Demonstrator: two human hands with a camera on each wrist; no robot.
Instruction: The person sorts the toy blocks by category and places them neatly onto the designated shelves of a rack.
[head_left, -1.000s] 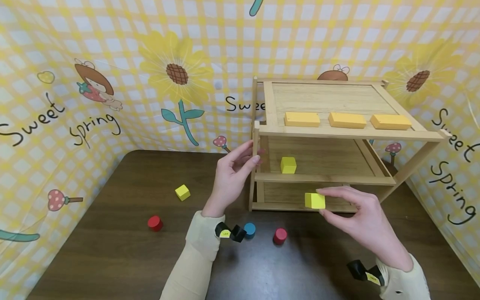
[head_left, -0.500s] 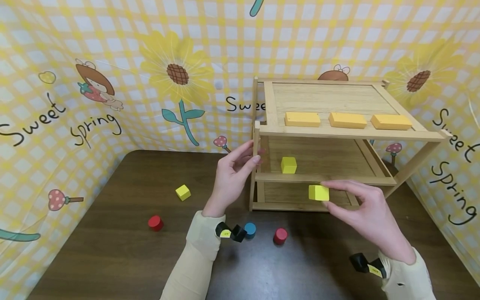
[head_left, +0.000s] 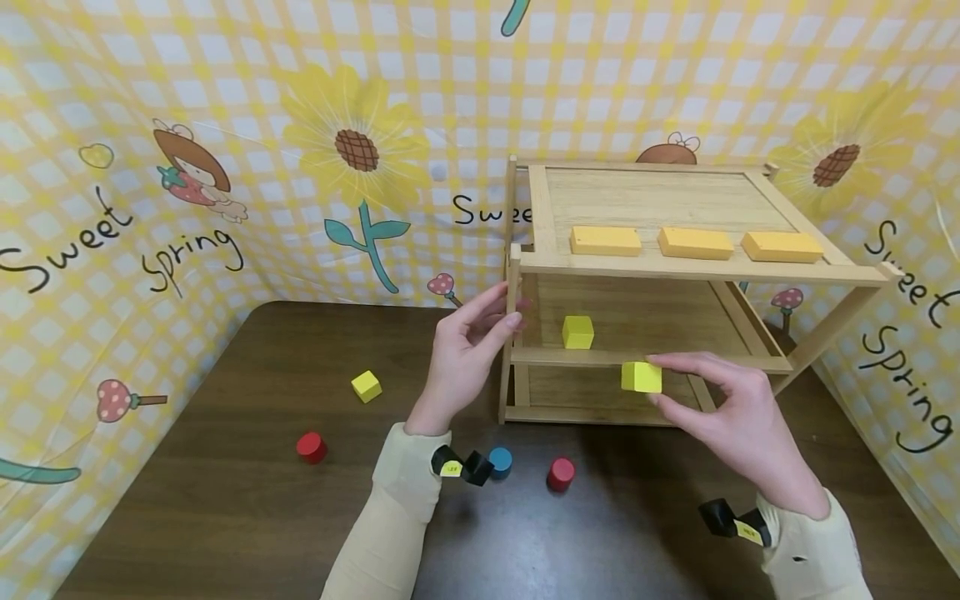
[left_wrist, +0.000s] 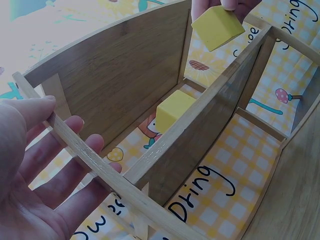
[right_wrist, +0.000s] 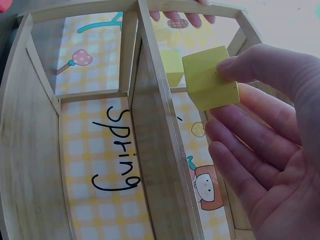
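Note:
My right hand point(head_left: 723, 417) pinches a yellow cube point(head_left: 641, 377) between thumb and fingers, in front of the wooden shelf's middle board. In the right wrist view the thumb presses one face of this cube point(right_wrist: 210, 77). A second yellow cube point(head_left: 577, 332) sits on the middle board, left of the held one. My left hand point(head_left: 465, 346) grips the left front post of the wooden shelf point(head_left: 652, 358); the left wrist view shows the thumb on one side of the post and the fingers point(left_wrist: 92, 142) on the other.
Three yellow-orange blocks point(head_left: 606, 241) lie in a row on the top board. On the dark table point(head_left: 225, 517) are a yellow cube point(head_left: 367, 386), a red cylinder point(head_left: 311, 447), a blue cylinder point(head_left: 500, 462) and another red cylinder point(head_left: 561, 474). A checked cloth point(head_left: 465, 100) hangs behind.
My right hand has lifted the yellow cube and moved it slightly right, from before the bottom board up to the middle board's front edge. The left hand stays on the post.

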